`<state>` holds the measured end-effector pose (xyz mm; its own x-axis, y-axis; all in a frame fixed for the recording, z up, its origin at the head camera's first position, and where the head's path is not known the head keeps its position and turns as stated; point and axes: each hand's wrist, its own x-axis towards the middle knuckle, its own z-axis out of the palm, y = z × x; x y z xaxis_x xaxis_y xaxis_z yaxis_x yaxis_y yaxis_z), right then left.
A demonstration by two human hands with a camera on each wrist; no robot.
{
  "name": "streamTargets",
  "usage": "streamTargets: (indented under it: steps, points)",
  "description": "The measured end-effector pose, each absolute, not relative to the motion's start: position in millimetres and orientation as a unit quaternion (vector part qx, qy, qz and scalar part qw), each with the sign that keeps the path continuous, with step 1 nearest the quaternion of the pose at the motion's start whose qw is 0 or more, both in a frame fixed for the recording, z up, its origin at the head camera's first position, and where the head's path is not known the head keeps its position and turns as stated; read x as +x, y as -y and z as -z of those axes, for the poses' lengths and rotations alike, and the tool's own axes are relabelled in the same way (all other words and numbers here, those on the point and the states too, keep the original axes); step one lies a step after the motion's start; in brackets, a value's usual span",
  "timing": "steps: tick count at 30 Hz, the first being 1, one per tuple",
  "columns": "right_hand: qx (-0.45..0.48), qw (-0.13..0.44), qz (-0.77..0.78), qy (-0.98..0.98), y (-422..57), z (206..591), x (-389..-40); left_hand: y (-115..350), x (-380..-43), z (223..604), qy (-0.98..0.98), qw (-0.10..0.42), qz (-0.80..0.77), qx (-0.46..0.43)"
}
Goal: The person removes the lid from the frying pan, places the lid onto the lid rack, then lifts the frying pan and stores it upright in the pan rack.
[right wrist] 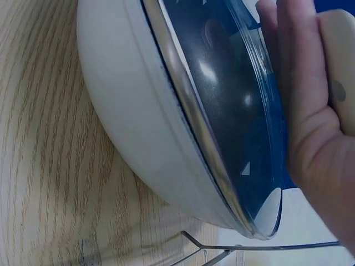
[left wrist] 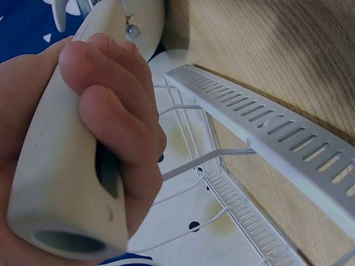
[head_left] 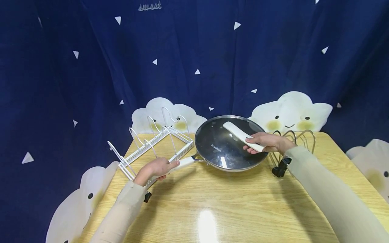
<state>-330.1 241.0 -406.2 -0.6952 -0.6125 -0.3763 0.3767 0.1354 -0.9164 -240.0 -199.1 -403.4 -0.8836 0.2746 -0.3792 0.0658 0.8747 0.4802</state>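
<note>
Left of centre, the left hand grips the round white wok by its tubular handle. Right of centre, the right hand holds the glass lid's flat white bar.

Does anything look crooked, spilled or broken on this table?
Nothing stands out. The lid appears seated on the pan, and I see no spill on the table or obvious damage to the white rack.
</note>
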Motion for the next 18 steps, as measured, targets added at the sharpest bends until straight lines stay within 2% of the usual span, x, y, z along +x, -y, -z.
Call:
streamTargets:
  steps: [7, 18]
  points:
    - [-0.104, 0.37, 0.648, -0.657, -240.6, 408.3, -326.5, 199.1, -240.0, 403.9, -0.942, 0.221, -0.234, 0.091]
    - [-0.119, 0.319, 0.648, -0.681, -235.9, 413.2, -320.4, 199.3, -239.5, 403.1, -0.944, 0.219, -0.228, 0.089]
